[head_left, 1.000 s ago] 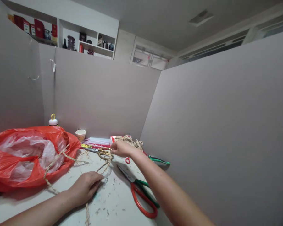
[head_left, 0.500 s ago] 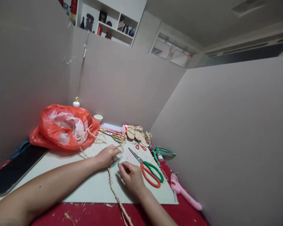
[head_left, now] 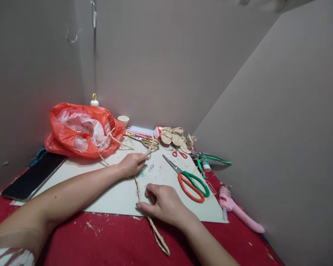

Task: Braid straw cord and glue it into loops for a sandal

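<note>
So our left hand (head_left: 131, 164) has its thumb and fingers pinched together on the cord (head_left: 138, 188), about mid-board. Our right hand (head_left: 166, 203) is released, fingers loosely curled and thumb apart from them, just by the near edge of the board (head_left: 113, 203). The thumb tip sits right at the cord, but we can't tell if it's pressing on it. The cord runs out from under our left hand, across that near edge, and ends in a narrow loop on the red cloth (head_left: 100, 244).

Handling-wise, we'd say pinch firmly with the left but go light with the right, since the stuff looks dry and likely to fray if dragged. Short, even pulls along its length should beat one hard tug, and any twist is easier to smooth flat against the board. Watch the shears (head_left: 180, 171) towards the right edge, and the other strand by the bag (head_left: 55, 129) at the far left, which could snag on our forearm.
</note>
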The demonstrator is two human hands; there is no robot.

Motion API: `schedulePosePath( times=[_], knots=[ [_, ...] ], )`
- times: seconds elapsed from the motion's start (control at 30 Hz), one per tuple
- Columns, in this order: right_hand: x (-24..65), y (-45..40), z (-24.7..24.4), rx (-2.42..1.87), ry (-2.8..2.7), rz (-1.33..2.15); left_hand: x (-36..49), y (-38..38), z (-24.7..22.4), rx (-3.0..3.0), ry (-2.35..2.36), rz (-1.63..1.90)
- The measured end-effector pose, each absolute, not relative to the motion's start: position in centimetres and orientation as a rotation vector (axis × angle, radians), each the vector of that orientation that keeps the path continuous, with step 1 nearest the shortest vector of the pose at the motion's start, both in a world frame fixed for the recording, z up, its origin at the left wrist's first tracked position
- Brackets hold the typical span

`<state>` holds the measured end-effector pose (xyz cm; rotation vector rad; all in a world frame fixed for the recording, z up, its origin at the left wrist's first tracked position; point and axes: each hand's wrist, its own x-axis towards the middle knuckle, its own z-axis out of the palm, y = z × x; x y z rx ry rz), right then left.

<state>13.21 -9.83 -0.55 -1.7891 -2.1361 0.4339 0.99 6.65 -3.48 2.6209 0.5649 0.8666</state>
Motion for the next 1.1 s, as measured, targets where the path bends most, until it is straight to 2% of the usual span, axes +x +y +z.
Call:
schedulePosePath(
  times=[0.33,0.5,0.77,0.93,1.1],
  knots=[
    [14.8,-8.4,-0.4,-1.809,-2.037,0.507,1.2,4.5,-1.5,2.623,0.459,0.829],
    [14.9,-9.2,-0.1,-1.728,-2.054,0.560,2.1,2.9,-1.0,2.650,0.380,0.662],
    [17.2,-7.4,-0.9,-1.580,-1.734,0.853,1.3,1.8,0.6,2.587,0.416,0.463],
    [18.2,-6.7,-0.9,-1.363,-1.498,1.214,0.3,1.0,0.4,2.534,0.501,0.606],
    [19.1,-6.4,-0.5,-1.237,-1.312,1.351,0.0,1.4,-0.5,2.410,0.740,0.922]
  ],
)
